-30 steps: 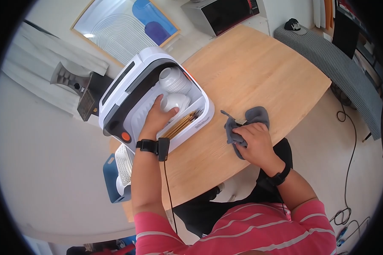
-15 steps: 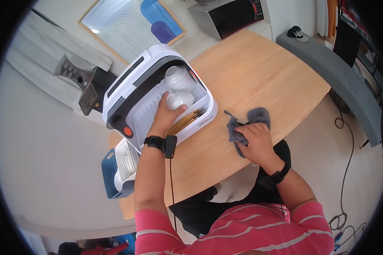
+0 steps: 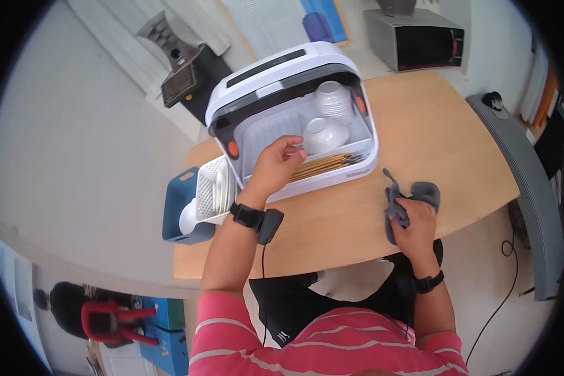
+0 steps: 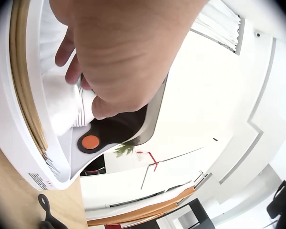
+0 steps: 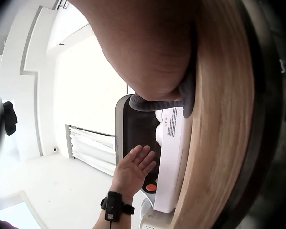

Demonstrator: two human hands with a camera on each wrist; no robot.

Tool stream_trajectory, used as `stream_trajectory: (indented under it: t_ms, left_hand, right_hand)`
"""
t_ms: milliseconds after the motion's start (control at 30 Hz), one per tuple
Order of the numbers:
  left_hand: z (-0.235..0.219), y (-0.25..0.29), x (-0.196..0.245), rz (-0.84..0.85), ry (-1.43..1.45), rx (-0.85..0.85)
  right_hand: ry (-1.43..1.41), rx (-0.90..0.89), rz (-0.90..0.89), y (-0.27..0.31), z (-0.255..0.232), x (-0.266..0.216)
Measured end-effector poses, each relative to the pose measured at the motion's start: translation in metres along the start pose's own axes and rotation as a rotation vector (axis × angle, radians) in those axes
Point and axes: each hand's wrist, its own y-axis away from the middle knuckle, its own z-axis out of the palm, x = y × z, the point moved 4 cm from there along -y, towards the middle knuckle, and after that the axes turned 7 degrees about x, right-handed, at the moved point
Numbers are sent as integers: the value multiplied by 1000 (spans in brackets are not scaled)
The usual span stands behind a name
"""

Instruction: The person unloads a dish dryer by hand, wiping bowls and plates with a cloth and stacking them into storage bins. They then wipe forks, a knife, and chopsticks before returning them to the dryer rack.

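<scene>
A white dish box (image 3: 276, 191) with a dark see-through lid, raised, stands on the table. Inside it, white bowls (image 3: 324, 136) lie upside down in front of a taller bowl stack (image 3: 333, 100). Thin wooden sticks (image 3: 319, 167) with metallic ends fill the front compartment. My left hand (image 3: 274, 168) hovers over the box's front left part, fingers loosely bent beside the front bowls and holding nothing; its palm shows in the right wrist view. On the table to the right, my right hand (image 3: 417, 225) grips a bunched grey cloth (image 3: 397, 202).
Left of the box, a blue basket (image 3: 174, 213) and a white perforated basket (image 3: 207, 188) hold white dishes. A microwave (image 3: 413, 44) stands behind the table. The wooden table (image 3: 445, 138) has a curved front edge close to my body. Someone in black (image 3: 69, 310) is at the far lower left.
My left hand has come away from the front bowls, back toward me. My right hand keeps its grip on the cloth. The head view has turned left, so everything shifts right in it.
</scene>
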Motion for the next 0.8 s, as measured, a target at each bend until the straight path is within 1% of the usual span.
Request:
stream_trajectory:
  t_ms: [33,100,167,233,267,333,367,433,467,500,567,600,667,800]
  left_hand:
    - [-19,12,0,-14,-9,28]
    - [-74,34,-7,-26,-69,68]
    - [-140,46,-30,34,-144,251]
    - [-210,59,-62,-76,-223,429]
    - [-234,69,-74,-88,-234,449]
    - [-276,93,-97,-286,-892,498]
    - [-291,105,-112,-297,-897,510]
    - [-306,125,-150,-533,-1056,329]
    - [-306,132,-153,-591,-1013,322]
    - [-306,134,-155,-594,-1003,325]
    - [-303,136,-161,-731,-952,214]
    - [-301,135,-162,-734,-938,217]
    - [-300,133,-161,-746,-1017,195]
    - [-298,132,-150,-734,-1061,221]
  right_hand:
    - [13,-9,0,0,1,0]
    - [18,-20,-19,1,3,1]
    - [25,-31,-33,2,5,0]
    - [35,-20,-18,1,5,1]
    - [46,-28,-17,1,6,0]
    - [57,-41,-17,2,8,1]
    - [91,-41,-4,3,9,1]
    - [95,-45,-13,3,10,-1]
    - [101,-43,-7,3,10,-1]
    - [111,-44,-2,3,8,-1]
    - [120,-48,7,4,9,-2]
    - [122,-50,26,4,9,-1]
    - [136,-49,19,5,10,0]
    - [159,-56,36,5,9,-2]
